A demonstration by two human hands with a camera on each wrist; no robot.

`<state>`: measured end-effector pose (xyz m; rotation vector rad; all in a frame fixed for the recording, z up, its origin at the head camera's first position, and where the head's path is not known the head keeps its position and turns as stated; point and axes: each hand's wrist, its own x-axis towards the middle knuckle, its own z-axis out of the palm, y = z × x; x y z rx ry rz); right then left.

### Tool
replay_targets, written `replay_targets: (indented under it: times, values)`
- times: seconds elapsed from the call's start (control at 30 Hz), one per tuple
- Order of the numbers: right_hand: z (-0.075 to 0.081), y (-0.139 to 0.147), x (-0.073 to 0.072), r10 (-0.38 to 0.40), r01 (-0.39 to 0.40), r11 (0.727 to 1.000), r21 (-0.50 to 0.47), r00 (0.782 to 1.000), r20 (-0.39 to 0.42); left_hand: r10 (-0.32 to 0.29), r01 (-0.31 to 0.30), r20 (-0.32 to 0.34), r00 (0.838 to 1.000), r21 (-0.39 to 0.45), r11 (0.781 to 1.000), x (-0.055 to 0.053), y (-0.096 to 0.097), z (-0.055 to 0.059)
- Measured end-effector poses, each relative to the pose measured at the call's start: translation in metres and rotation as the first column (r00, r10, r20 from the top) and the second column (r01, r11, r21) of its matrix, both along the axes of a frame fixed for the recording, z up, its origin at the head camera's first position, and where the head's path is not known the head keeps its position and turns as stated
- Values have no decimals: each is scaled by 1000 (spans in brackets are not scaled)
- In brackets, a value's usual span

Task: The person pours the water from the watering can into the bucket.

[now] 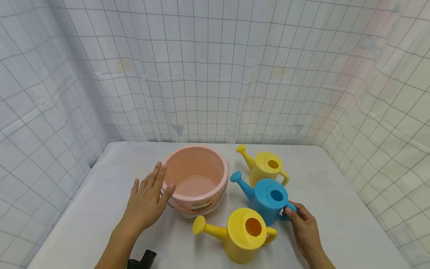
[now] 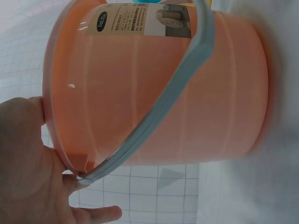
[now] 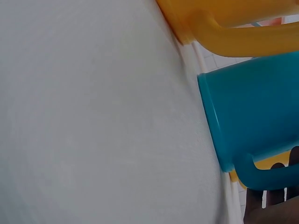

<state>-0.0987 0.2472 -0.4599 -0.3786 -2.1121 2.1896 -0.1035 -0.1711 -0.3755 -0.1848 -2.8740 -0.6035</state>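
A pink bucket (image 1: 198,161) stands upright on the white table, left of several watering cans. My left hand (image 1: 146,203) rests against the bucket's left rim with its fingers extended. In the left wrist view the bucket (image 2: 126,88) shows its bail handle (image 2: 161,105) hanging down and a paper label. My right hand (image 1: 305,228) holds the handle of the blue watering can (image 1: 265,205), thumb and fingers around it. In the right wrist view the blue can's (image 3: 257,107) base appears at or very near the tabletop; part of the hand (image 3: 275,214) is cut off.
One yellow watering can (image 1: 236,243) stands nearer me than the blue one, its spout toward the bucket. Another yellow can (image 1: 262,170) is behind it. A black object (image 1: 143,259) shows at the bottom edge. Checked curtains (image 1: 215,74) enclose the table (image 1: 134,157).
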Motion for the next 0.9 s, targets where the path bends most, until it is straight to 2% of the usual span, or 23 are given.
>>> replay_targets:
  times: [0.37, 0.6, 0.73, 0.9]
  values:
    - [2, 3, -1, 26, -26, 999, 27, 999, 21, -2, 2, 3, 1000, 1, 1000, -1, 0, 1]
    - [8, 8, -3, 83, -87, 992, 91, 996, 43, 0, 0, 0, 1000, 1, 1000, -1, 0, 2]
    - [14, 13, -7, 117, -117, 983, 142, 993, 11, -2, 2, 3, 1000, 1, 1000, -1, 0, 2]
    - [22, 22, -19, 107, -97, 977, 192, 993, -42, -2, 2, 9, 1000, 0, 1000, -1, 0, 1]
